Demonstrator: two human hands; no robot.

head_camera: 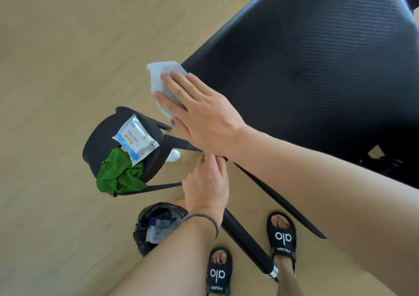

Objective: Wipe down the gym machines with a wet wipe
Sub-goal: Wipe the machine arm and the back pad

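Note:
A large black padded bench [317, 73] of a gym machine fills the upper right. My right hand [199, 112] lies flat with its fingers together, pressing a pale wet wipe [162, 80] against the pad's near corner. Part of the wipe hangs over the edge. Below it, my left hand [207, 184] grips a black bar [247, 239] of the machine's frame, fingers curled around it; the grip itself is partly hidden under my right forearm.
A small black stool [102, 141] at centre left carries a wet-wipe packet [136, 137] and a crumpled green cloth [120, 175]. A bin with a black liner [154, 225] stands on the wooden floor by my feet in black sandals [281, 236].

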